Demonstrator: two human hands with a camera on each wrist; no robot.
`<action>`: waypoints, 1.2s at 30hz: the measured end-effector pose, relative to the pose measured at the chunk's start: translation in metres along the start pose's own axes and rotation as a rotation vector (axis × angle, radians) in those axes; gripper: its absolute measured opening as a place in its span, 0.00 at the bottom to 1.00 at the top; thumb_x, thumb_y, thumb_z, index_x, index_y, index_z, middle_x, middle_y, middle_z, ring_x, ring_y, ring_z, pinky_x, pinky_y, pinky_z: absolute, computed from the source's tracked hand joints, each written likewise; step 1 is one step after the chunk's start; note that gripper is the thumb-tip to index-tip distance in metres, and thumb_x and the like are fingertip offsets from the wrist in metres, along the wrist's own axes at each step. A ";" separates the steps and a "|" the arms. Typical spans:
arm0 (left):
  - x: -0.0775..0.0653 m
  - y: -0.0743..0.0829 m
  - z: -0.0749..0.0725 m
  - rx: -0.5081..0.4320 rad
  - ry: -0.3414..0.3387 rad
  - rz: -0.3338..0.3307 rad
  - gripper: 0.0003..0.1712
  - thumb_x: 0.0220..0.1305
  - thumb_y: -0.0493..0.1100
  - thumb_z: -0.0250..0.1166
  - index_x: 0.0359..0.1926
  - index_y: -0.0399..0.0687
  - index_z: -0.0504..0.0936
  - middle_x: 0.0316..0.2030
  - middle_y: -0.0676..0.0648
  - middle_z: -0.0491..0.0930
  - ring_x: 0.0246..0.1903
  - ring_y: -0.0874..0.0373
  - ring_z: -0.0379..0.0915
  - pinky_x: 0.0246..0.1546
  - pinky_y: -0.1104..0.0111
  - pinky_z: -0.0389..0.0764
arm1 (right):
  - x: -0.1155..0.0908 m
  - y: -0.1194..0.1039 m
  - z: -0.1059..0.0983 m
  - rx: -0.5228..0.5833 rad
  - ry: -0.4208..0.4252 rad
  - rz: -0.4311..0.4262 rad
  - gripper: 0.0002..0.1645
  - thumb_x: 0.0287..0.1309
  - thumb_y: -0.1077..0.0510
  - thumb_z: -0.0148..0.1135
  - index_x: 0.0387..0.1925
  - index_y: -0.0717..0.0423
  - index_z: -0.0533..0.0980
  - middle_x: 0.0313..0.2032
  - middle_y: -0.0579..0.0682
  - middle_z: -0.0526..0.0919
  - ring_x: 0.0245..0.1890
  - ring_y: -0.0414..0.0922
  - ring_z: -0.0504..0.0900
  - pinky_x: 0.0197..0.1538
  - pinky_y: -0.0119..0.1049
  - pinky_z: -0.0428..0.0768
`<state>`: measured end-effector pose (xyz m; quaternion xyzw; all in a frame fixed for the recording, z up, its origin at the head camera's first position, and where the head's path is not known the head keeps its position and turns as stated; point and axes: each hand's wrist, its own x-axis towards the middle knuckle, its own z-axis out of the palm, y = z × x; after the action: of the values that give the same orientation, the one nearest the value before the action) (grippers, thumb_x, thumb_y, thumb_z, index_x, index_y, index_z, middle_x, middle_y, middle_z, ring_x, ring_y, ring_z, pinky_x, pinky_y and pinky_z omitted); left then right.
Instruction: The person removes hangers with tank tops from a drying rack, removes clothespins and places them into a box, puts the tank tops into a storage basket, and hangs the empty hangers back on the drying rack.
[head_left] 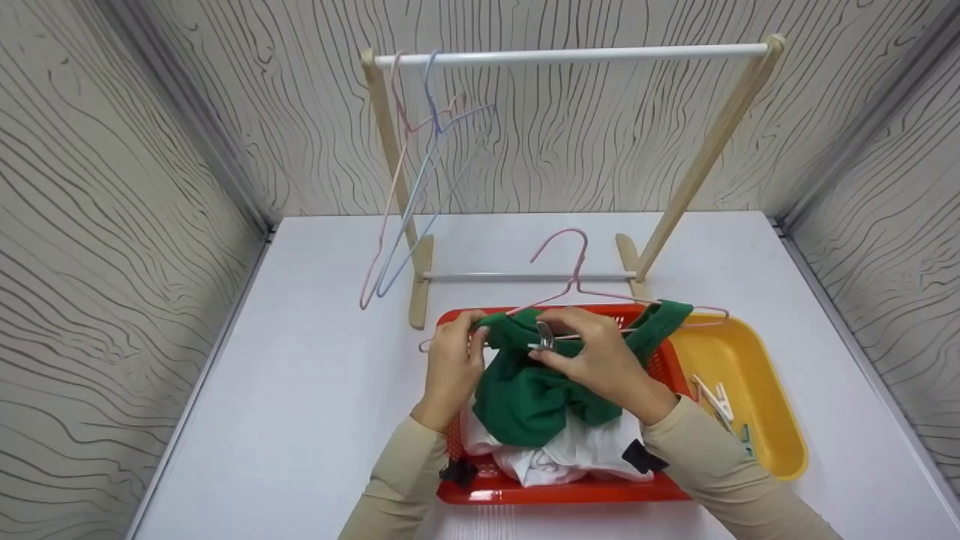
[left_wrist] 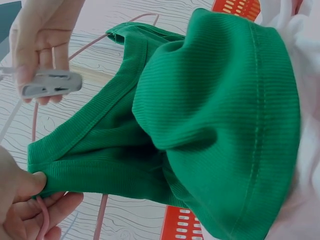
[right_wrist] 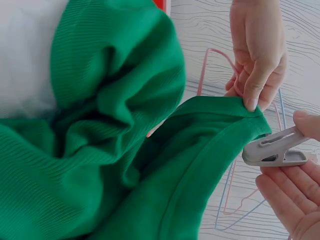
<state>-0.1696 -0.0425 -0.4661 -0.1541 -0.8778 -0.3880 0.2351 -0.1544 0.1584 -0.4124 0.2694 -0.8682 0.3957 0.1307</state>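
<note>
A green ribbed tank top (head_left: 517, 409) hangs by its straps on a pink hanger (head_left: 576, 270), its body bunched over the red basket. Pinched between thumb and fingers of my left hand (head_left: 452, 367) is one shoulder strap, together with the hanger's arm, as the left wrist view shows. My right hand (head_left: 604, 364) holds a grey clothespin (right_wrist: 272, 150) by its handle ends. In the right wrist view the clothespin's tip is right at the edge of that strap. The other strap (head_left: 660, 326) lies over the hanger's right arm.
The red basket (head_left: 570, 493) holds white clothes (head_left: 551, 457). On its right, a yellow tray (head_left: 784, 427) contains several clothespins (head_left: 716, 397). Behind stands a wooden rack with a white rail (head_left: 570, 56); a pink hanger (head_left: 386, 217) and a blue hanger (head_left: 411, 210) hang at its left end.
</note>
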 end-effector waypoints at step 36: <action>0.001 0.001 -0.002 -0.004 -0.013 -0.015 0.06 0.67 0.36 0.58 0.42 0.38 0.78 0.33 0.43 0.85 0.35 0.51 0.80 0.48 0.55 0.81 | -0.046 0.043 -0.043 -0.139 0.102 0.167 0.24 0.39 0.67 0.77 0.43 0.62 0.80 0.37 0.53 0.88 0.35 0.43 0.87 0.41 0.26 0.84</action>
<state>-0.1695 -0.0434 -0.4642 -0.1506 -0.8796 -0.3905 0.2262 -0.1403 0.2314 -0.4312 0.1658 -0.9053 0.3572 0.1594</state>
